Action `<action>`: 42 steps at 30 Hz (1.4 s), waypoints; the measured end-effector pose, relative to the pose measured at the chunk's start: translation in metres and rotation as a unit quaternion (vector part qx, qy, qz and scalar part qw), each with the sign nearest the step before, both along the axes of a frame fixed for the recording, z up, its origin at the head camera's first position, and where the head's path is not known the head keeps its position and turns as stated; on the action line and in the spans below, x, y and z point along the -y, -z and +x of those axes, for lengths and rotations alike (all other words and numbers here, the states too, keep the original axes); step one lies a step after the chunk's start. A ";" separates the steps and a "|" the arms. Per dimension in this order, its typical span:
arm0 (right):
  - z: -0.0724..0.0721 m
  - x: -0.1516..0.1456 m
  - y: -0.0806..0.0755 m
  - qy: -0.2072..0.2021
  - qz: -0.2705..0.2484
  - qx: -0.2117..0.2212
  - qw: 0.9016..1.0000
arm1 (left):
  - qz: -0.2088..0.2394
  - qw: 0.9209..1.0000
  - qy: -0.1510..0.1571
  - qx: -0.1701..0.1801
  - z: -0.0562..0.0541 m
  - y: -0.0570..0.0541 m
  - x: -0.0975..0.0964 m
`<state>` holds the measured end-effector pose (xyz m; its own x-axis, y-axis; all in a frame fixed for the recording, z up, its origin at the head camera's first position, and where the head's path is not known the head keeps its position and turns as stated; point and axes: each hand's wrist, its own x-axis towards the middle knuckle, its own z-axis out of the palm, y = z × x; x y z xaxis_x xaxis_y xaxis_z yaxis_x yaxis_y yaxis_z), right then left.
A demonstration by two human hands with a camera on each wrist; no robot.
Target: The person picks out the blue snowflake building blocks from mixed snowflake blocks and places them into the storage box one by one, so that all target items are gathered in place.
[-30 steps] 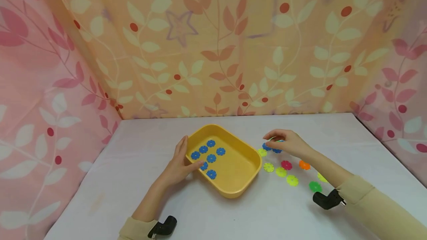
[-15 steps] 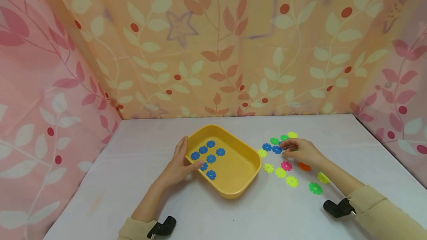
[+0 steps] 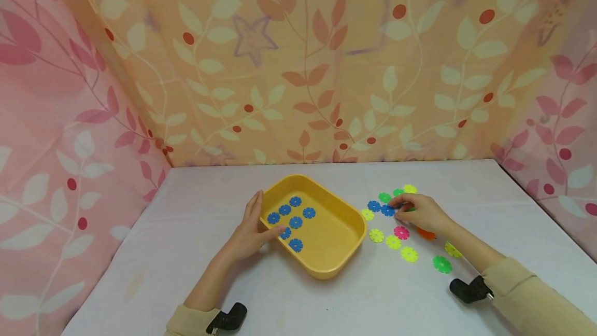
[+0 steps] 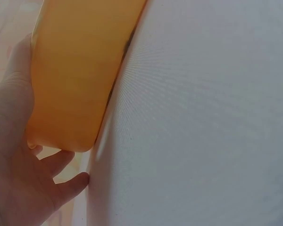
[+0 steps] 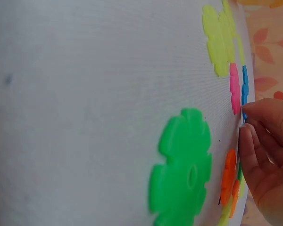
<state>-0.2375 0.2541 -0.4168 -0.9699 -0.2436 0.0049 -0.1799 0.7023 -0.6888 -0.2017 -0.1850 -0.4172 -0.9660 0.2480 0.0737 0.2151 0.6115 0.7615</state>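
In the head view, my left hand (image 3: 249, 232) grips the side of a yellow plastic tub (image 3: 345, 211), thumb over the rim and fingers outside. Several blue flower-shaped discs (image 3: 296, 222) lie inside it. The left wrist view shows the tub's outer wall (image 4: 80, 80) beside my hand (image 4: 23, 155). Right of the tub, my right hand (image 3: 422, 214) is down at the table among loose discs. In the right wrist view, thumb and index finger of that hand (image 5: 271, 146) pinch at a blue flower-shaped disc (image 5: 245, 89), partly hidden by the fingertips. Another blue disc (image 3: 374, 206) lies nearby.
Yellow discs (image 3: 393, 242), a pink disc (image 3: 401, 233), green discs (image 3: 442, 264) and an orange disc (image 3: 426, 234) lie scattered on the white table (image 3: 186, 211). Patterned cloth (image 3: 303, 66) encloses the table at the back and sides.
My right hand has moved rightward and slightly down from the upper-left blue discs, then shifted a little left, uncovering green and yellow discs behind. My left hand and the tub have stayed put.
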 end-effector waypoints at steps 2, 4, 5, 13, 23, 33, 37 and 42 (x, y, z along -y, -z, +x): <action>0.000 0.001 0.001 -0.002 0.005 -0.009 1.000 | 0.001 1.000 0.000 0.001 0.000 0.000 0.000; 0.001 0.002 0.001 -0.001 0.010 -0.015 1.000 | 0.000 1.000 -0.001 0.002 0.000 -0.001 0.000; 0.001 0.003 0.002 0.000 0.013 -0.017 1.000 | 0.000 1.000 -0.001 0.002 0.000 -0.001 0.000; -0.001 0.006 0.003 0.010 0.023 -0.018 1.000 | -0.001 1.000 -0.002 0.003 0.000 -0.001 -0.001; -0.004 0.006 0.005 0.020 0.014 -0.025 0.999 | 0.000 1.000 -0.003 0.004 0.001 0.000 0.001; -0.006 0.005 0.010 0.038 -0.021 -0.017 0.999 | 0.002 1.000 -0.001 0.006 0.001 -0.002 0.000; -0.004 0.008 0.006 0.031 -0.068 0.000 0.997 | 0.001 1.000 -0.003 0.007 0.002 -0.002 0.000; -0.001 0.018 -0.008 0.017 -0.140 0.024 0.990 | 0.002 1.000 -0.002 0.004 0.001 -0.002 0.000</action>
